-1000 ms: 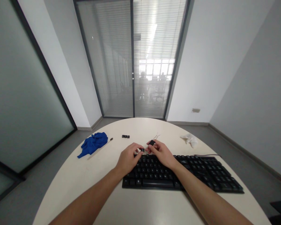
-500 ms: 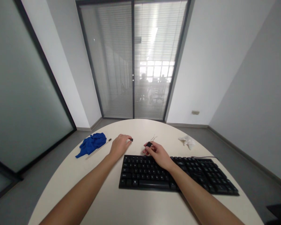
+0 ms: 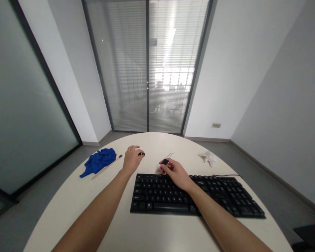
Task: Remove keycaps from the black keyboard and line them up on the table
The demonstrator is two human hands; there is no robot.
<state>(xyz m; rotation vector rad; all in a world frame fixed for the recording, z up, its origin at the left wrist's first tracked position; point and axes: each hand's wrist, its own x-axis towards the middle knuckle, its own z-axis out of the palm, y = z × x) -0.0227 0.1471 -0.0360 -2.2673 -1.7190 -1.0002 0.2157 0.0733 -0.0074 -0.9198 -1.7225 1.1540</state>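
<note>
My right hand (image 3: 175,171) is closed above the top row of the black keyboard (image 3: 162,208). Pinched in its fingers is what looks like a wire keycap puller (image 3: 165,161) with a black block-shaped handle. Two thin pale wires with bent tips (image 3: 170,154) show just beyond the fingers; where they join is hidden. My left hand (image 3: 132,159) is open at the far side of the table, fingers apart. Small black pieces like keycaps (image 3: 141,154) lie right beside its thumb and fingers.
A crumpled blue cloth (image 3: 101,160) lies at the left, with a thin brush-like stick (image 3: 106,167) along its edge. At the right is a crumpled white tissue (image 3: 208,158). The keyboard cable (image 3: 227,175) runs behind the keyboard. The round table (image 3: 147,232) has a curved edge.
My left hand has drawn back to the left and its fingers have spread, uncovering more of the small black pieces. My right hand has hardly moved. The view has shifted slightly.
</note>
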